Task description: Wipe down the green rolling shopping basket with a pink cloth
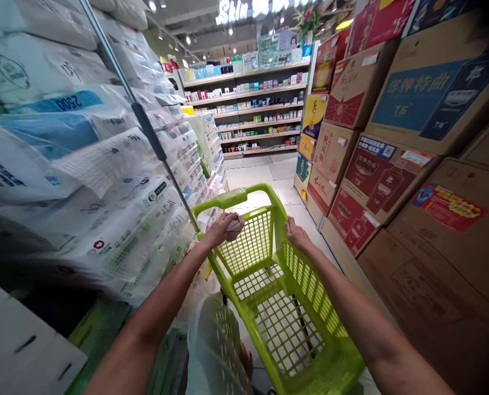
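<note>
A lime-green plastic shopping basket (283, 307) on wheels stands tilted in the aisle in front of me, its mesh inside holding nothing. My left hand (226, 226) is closed over the basket's left rim, with something pale and crumpled under the fingers that I cannot make out. My right hand (296, 233) is wrapped over the right rim. A grey metal pole (145, 123) slants up from near my left hand across the stacked goods.
Stacked packs of paper tissue (83, 181) fill the left side. Piled cardboard boxes (412, 164) wall the right side. A tiled floor (264, 178) runs ahead to shelves of small bottles (252, 104). A clear plastic bag (213, 351) hangs low between my arms.
</note>
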`<action>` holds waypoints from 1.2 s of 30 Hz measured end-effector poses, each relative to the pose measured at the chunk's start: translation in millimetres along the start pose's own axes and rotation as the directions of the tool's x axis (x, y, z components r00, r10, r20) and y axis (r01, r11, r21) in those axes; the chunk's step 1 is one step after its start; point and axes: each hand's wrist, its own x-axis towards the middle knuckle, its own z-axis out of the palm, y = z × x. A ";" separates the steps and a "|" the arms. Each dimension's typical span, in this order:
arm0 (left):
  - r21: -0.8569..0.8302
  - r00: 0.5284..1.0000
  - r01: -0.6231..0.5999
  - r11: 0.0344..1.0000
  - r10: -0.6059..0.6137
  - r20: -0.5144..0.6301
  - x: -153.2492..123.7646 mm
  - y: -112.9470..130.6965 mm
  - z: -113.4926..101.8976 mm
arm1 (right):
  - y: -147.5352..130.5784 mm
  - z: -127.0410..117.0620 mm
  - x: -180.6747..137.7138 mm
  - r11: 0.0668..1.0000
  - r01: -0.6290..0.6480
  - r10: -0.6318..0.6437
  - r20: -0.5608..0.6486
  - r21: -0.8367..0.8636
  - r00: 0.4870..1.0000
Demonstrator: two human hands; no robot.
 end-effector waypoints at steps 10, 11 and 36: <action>0.146 0.983 -0.056 0.988 0.080 -0.167 82.0 36.7 61.1 | -2.1 5.3 -5.0 0.994 -0.023 0.017 -0.056 -0.107 0.998; 0.184 0.981 -0.091 0.979 0.121 -0.155 84.5 36.2 68.3 | -2.4 5.0 -6.8 0.994 -0.030 0.024 -0.059 -0.108 0.998; 0.564 0.793 -0.539 0.626 0.602 0.090 62.4 10.8 133.9 | -11.2 7.8 -22.7 0.994 -0.062 0.050 -0.130 -0.090 0.990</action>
